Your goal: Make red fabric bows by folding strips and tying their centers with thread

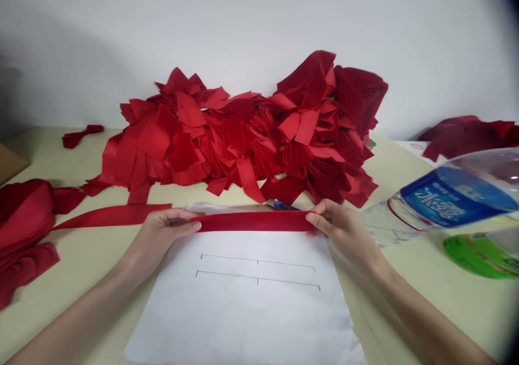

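Note:
My left hand (170,235) and my right hand (336,230) pinch a taut length of red ribbon (253,221) between them, just above the top edge of a white paper sheet (243,332). Two pairs of thin ruled lines (257,273) mark the sheet below the ribbon. The ribbon's tail (109,216) runs left from my left hand towards a bulky heap of red ribbon (24,219). Near my right fingers, a blue-handled tool (281,205) lies partly hidden behind the ribbon.
A large pile of cut red ribbon pieces (235,138) fills the back of the cream table (81,267) against a white wall. Transparent plastic bottles (450,203) with blue and green labels lie at the right, with more red ribbon (466,135) behind them.

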Tool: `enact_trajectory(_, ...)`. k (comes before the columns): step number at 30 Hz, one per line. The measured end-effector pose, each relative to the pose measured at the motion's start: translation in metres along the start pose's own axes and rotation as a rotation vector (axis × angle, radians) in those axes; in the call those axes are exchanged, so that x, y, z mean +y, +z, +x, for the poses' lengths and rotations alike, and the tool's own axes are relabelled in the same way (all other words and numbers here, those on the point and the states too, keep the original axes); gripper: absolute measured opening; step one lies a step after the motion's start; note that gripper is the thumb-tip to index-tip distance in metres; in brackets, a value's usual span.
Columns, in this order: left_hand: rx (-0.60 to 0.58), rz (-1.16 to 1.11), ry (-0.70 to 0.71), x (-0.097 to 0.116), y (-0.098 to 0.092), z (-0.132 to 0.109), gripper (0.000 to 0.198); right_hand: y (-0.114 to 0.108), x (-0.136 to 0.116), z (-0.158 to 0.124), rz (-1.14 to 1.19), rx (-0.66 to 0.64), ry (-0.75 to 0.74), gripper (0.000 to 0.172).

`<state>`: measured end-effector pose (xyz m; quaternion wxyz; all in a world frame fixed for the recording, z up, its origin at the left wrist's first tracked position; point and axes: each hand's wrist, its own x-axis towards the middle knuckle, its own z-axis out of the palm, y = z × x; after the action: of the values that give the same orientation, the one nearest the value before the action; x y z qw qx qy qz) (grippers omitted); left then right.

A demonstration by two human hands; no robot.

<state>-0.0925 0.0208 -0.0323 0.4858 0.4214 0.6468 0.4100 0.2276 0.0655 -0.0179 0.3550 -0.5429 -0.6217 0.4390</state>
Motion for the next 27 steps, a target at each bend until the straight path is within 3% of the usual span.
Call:
enact_trajectory(7, -0.077, 0.027, 0.010, 0.001, 0.000, 0.002, 0.020, 0.005, -0.005, -0.013, -0.188, -0.041, -0.057, 0.020)
enact_trajectory(12, -0.065, 0.110, 0.056, 0.007, 0.000, 0.001, 0.015, 0.012, 0.008, -0.020, -0.307, -0.062, -0.128, 0.017)
enact_trajectory(19, -0.130, 0.137, -0.032, 0.011, 0.002, -0.002, 0.015, 0.015, 0.023, 0.008, -0.399, 0.030, -0.246, 0.016)
enact_trajectory(24, -0.127, 0.072, -0.052, 0.012, 0.004, -0.005, 0.014, 0.004, -0.006, 0.004, -0.464, -0.036, -0.219, 0.017)
enact_trajectory(27, -0.135, 0.030, -0.063, 0.010, 0.003, -0.003, 0.014, -0.018, -0.029, -0.012, -0.457, 0.115, -0.173, 0.024)
